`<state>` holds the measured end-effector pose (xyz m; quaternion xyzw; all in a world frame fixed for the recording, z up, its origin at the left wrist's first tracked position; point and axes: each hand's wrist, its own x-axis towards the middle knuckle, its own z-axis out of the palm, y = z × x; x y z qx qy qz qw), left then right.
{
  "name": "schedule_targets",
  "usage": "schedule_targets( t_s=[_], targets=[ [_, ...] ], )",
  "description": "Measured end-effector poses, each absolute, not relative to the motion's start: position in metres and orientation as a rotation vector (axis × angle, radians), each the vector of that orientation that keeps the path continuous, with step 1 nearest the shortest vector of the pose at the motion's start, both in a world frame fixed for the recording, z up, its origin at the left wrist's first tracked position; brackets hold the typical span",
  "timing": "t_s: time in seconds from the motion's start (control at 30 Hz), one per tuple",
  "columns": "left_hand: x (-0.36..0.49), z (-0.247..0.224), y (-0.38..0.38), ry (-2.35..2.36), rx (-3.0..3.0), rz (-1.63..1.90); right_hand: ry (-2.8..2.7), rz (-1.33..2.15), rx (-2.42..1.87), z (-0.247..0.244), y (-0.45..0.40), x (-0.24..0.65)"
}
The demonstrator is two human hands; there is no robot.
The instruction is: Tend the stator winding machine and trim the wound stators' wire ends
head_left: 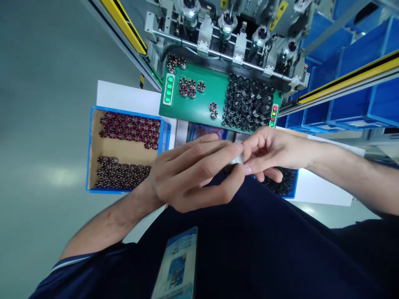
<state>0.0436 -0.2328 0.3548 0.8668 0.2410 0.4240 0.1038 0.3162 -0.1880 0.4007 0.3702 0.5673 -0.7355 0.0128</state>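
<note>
In front of my body, both hands meet over a small whitish piece [237,159], mostly hidden by fingers, so its kind cannot be made out. My left hand [199,174] pinches it between thumb and fingers from the left. From the right, the thumb and index fingertip of my right hand [264,151] close against the same piece, its other fingers curled below. Beyond the hands lies a green work surface [193,109] with several copper-wound motor stators [192,85] at its left. Dense rows of dark, unwound stator cores [247,101] fill its right part.
A winding machine [224,41] with several spindles stands behind the green surface. At left, a blue bin [88,153] holds rows of wound stators; another blue bin [295,182] of dark parts is partly under my right hand. Yellow-black guard posts [124,25] flank the machine. Blue crates [352,79] stand right.
</note>
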Motion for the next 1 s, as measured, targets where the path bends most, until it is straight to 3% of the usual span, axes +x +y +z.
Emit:
schedule_targets(
  t_s=[0.1,0.2,0.3,0.43,0.53,0.67,0.77,1.0],
  targets=[
    [0.043,0.355,-0.237,0.910,2.454,1.166,2.421,-1.845,1.258,0.411,-0.194,0.310],
    [0.044,0.354,-0.240,1.070,2.275,1.119,2.676,-1.556,1.354,0.423,-0.192,0.315],
    [0.040,0.350,-0.240,1.039,2.309,1.207,2.480,-1.827,1.466,0.426,-0.184,0.326],
    [0.036,0.342,-0.236,0.913,2.499,1.340,1.702,-2.363,1.351,0.410,-0.182,0.326],
    [0.040,0.338,-0.236,0.877,2.622,1.387,1.549,-2.419,1.303,0.397,-0.192,0.316],
    [0.045,0.323,-0.242,0.979,2.514,1.258,1.981,-2.200,1.514,0.390,-0.207,0.322],
    [0.039,0.284,-0.239,1.218,2.315,1.138,2.096,-2.051,1.751,0.379,-0.217,0.347],
    [0.044,0.134,-0.146,1.703,1.813,0.756,1.658,-2.214,2.130,0.311,-0.262,0.381]
  ],
)
